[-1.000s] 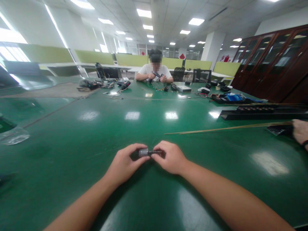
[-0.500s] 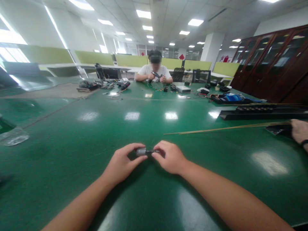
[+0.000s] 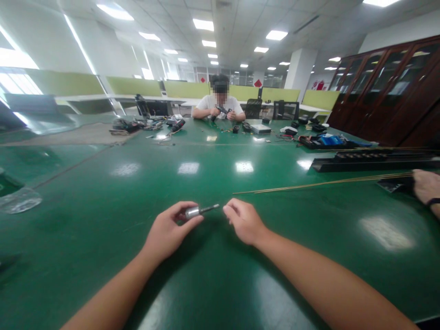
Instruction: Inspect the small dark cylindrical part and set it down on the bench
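Note:
Thumb and fingers of my left hand grip a small silvery cylinder with a thin dark shaft. The shaft points right and slightly up, its tip free in the air. Just beyond that tip, my right hand is closed, thumb against curled fingers. It does not touch the shaft, and whether anything small sits in its fingers is hidden. Both hands are over the green tabletop.
Thin brass-coloured rods lie ahead to the right, near another person's hand. Behind them is a long black channel. Across the table a person holds a dark tool. A clear plastic piece lies at left.
My right hand has let go of the shaft and moved slightly away to the right. My left hand has shifted a little left, and the cylinder's shaft now tilts upward.

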Motion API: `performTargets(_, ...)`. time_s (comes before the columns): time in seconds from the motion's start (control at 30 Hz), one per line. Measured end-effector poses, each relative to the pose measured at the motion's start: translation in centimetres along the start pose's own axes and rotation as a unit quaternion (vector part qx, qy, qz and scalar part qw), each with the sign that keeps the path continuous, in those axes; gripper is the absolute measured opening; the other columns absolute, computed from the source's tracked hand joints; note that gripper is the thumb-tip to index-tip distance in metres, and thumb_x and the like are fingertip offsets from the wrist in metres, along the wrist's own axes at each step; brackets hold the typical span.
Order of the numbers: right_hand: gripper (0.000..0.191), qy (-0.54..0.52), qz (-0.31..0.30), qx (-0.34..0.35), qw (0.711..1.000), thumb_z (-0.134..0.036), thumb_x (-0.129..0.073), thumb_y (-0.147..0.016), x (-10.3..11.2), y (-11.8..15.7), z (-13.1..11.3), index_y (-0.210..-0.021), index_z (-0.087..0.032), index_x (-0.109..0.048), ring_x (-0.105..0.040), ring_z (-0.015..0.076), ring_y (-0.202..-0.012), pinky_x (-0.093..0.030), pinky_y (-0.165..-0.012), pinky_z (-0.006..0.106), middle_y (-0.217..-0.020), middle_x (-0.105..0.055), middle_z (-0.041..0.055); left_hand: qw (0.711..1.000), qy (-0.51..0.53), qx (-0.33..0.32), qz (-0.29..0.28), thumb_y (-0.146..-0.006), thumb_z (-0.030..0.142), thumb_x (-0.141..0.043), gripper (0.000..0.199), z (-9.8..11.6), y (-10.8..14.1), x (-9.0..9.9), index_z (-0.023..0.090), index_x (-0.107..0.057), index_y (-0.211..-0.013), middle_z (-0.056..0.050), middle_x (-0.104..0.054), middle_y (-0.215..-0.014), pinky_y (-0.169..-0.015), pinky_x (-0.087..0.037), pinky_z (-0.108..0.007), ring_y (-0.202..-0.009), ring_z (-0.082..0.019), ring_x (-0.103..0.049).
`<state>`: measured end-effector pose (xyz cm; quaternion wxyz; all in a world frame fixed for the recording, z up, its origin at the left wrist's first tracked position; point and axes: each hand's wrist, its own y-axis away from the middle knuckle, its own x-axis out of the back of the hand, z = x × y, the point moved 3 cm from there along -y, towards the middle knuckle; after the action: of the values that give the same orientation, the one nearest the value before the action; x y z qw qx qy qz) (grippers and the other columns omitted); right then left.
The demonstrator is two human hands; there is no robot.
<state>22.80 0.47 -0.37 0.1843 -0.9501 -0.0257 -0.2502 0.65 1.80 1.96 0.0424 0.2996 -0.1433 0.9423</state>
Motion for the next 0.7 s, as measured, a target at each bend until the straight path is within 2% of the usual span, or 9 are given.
performTargets(0.13, 0.048, -0.017, -0.016, -0.009, 1.0, -0.044, -0.035, -0.103, -0.1, -0.1, 0.3, -0.064, -0.019, -0.048, -0.046, 0.0121, -0.057, -0.03, -0.057, 0.024, -0.057, -0.048, -0.0029, 0.982, 0.168, 0.075, 0.053, -0.068, 0.052, -0.08, 0.05, -1.4, -0.7, 0.5, 0.018, -0.061, -0.1, -0.005, -0.072, -0.09, -0.079, -0.055, -0.031, -0.08, -0.02, -0.069)
performTargets(0.23, 0.05, 0.039, -0.051, 0.022, 0.998, -0.044, -0.037, -0.102, -0.2, 0.3, -0.4, -0.059, -0.018, -0.044, -0.042, 0.0112, -0.055, -0.027, -0.055, 0.025, -0.056, -0.044, -0.0033, 0.955, 0.263, 0.117, 0.07, -0.065, 0.048, -0.084, 0.05, -2.1, -1.0, 0.4, 0.018, -0.053, -0.091, -0.002, -0.07, -0.085, -0.07, -0.054, -0.027, -0.07, -0.016, -0.068)
performTargets(0.33, 0.047, 0.118, -0.079, 0.07, 0.987, -0.042, -0.045, -0.099, -0.4, 0.8, -1.5, -0.06, -0.018, -0.048, -0.043, 0.0109, -0.056, -0.026, -0.056, 0.025, -0.058, -0.047, -0.0027, 0.937, 0.313, 0.143, 0.06, -0.06, 0.044, -0.088, 0.052, -2.1, -0.9, -0.1, 0.018, -0.048, -0.083, -0.003, -0.071, -0.087, -0.071, -0.056, -0.028, -0.074, -0.018, -0.07)
performTargets(0.43, 0.042, 0.156, -0.099, 0.101, 0.978, -0.044, -0.051, -0.096, -0.7, 1.3, -2.3, -0.064, -0.018, -0.056, -0.045, 0.0111, -0.056, -0.027, -0.057, 0.025, -0.06, -0.054, -0.0019, 0.942, 0.296, 0.149, 0.059, -0.058, 0.04, -0.09, 0.056, -1.8, -0.7, -0.3, 0.018, -0.056, -0.097, -0.006, -0.074, -0.094, -0.085, -0.057, -0.034, -0.086, -0.021, -0.072)
performTargets(0.53, 0.037, 0.166, -0.11, 0.117, 0.973, -0.045, -0.055, -0.094, -0.9, 1.5, -2.6, -0.069, -0.019, -0.061, -0.049, 0.0119, -0.058, -0.029, -0.058, 0.025, -0.064, -0.061, -0.0006, 0.957, 0.246, 0.144, 0.054, -0.059, 0.043, -0.089, 0.066, -1.7, -0.6, -0.4, 0.018, -0.063, -0.113, -0.009, -0.074, -0.104, -0.102, -0.051, -0.04, -0.101, -0.024, -0.07)
performTargets(0.7, 0.036, 0.174, -0.112, 0.129, 0.97, -0.047, -0.055, -0.094, -1.1, 1.5, -2.6, -0.072, -0.019, -0.064, -0.054, 0.0125, -0.059, -0.031, -0.057, 0.025, -0.067, -0.066, 0.0003, 0.974, 0.184, 0.12, 0.06, -0.059, 0.05, -0.087, 0.059, -2.1, -0.8, -0.3, 0.016, -0.069, -0.105, -0.012, -0.075, -0.103, -0.104, -0.05, -0.045, -0.102, -0.029, -0.07)
